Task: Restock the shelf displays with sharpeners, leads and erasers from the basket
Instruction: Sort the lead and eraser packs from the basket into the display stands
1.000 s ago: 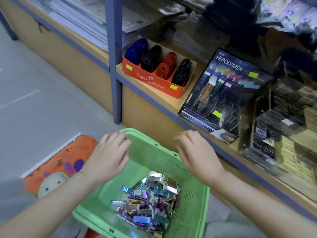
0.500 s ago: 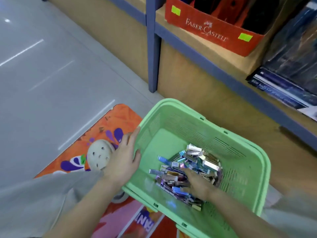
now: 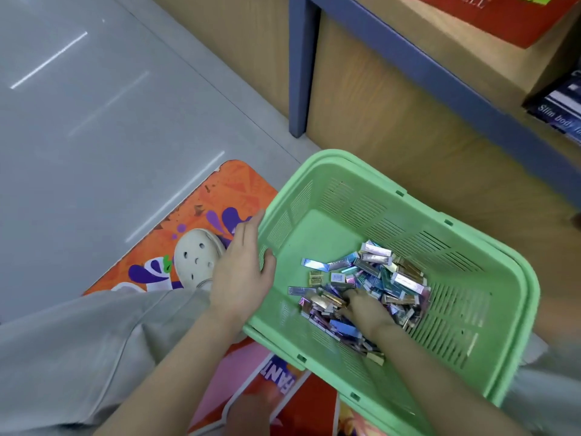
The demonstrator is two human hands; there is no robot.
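Note:
A light green plastic basket sits on the floor below the shelf. A heap of small shiny lead cases in blue, purple, gold and silver lies in its near right part. My left hand holds the basket's left wall, fingers straight along the outside and thumb hooked over the rim to the inside. My right hand is down in the heap. Its fingers curl into the cases and are partly buried among them.
Top right, a red Faber-Castell box stands on the wooden shelf with its blue edge. A dark display's corner shows at right. A blue upright post meets the grey floor. My cream clog stands on an orange floor graphic.
My head has tipped down from the shelf to the basket. My right hand went from above the rim down into the heap of lead cases. My left hand slid onto the basket's left wall.

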